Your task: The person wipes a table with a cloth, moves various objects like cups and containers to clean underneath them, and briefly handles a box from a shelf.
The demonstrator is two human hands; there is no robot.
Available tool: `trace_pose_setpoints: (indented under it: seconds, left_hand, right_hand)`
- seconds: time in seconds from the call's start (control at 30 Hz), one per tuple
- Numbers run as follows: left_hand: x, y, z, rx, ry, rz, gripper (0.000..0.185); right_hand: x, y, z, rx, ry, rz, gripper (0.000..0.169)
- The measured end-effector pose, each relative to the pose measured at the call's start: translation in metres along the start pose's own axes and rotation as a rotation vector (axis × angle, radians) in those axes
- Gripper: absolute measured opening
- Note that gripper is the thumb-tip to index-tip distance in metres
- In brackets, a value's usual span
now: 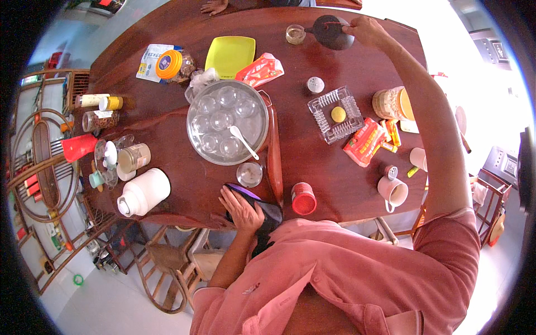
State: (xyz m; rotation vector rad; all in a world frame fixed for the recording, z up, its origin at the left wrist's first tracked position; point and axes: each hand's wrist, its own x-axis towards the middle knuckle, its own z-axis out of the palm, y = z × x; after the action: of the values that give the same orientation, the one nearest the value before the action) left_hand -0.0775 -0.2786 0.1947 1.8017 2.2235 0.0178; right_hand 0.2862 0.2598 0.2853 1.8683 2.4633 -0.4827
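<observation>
At the far side of the table, my right hand (360, 30) grips the handle of a dark teapot (331, 35). Its spout points left and meets the rim of a small glass cup (295, 37); whether liquid is flowing I cannot tell. Near the front edge, my left hand (242, 209) lies with extended fingers on a black item with a purple edge (274, 212). Just beyond that hand stands a clear glass cup (250, 174). A round metal basin (260, 138) holds several upturned glass cups (222, 120) and a white spoon (243, 141).
A glass ashtray (317, 121) with a yellow ball, red packets (365, 142), a mug (392, 193) and a red can (304, 199) are on the right. Leftward are a white thermos (144, 192), jars (134, 158) and a green tray (231, 54). Another person's hand (214, 6) rests at the far edge.
</observation>
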Motion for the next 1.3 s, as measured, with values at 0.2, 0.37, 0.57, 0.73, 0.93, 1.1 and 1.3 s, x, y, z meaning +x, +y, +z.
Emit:
trace_pose_setpoints:
  seconds: [0.2,0.37,0.57,0.73,0.93,1.1,1.3]
  left_hand:
    - [0.003,0.002,-0.001,-0.019,0.014,0.017,0.096]
    - [0.004,0.006,-0.007,-0.004,-0.007,-0.001,0.095]
    - [0.002,0.002,-0.002,0.004,0.028,0.015,0.096]
    - [0.004,0.001,0.001,-0.010,0.026,0.028,0.099]
    - [0.002,0.001,0.002,-0.004,0.031,0.029,0.098]
    - [0.002,0.000,0.002,-0.033,0.067,0.049,0.096]
    - [0.004,0.000,0.002,-0.020,0.071,0.050,0.097]
  right_hand:
    - [0.007,0.013,0.014,0.247,-0.118,0.123,0.044]
    - [0.004,0.017,0.023,0.347,-0.136,0.102,0.044]
    - [0.005,0.017,0.030,0.416,-0.134,0.119,0.041]
    - [0.013,0.045,0.043,0.578,-0.252,0.137,0.036]
    - [0.015,0.066,0.055,0.743,-0.401,0.131,0.034]
    - [0.017,0.081,0.068,0.827,-0.401,0.146,0.036]
    - [0.028,0.091,0.072,0.845,-0.398,0.163,0.036]
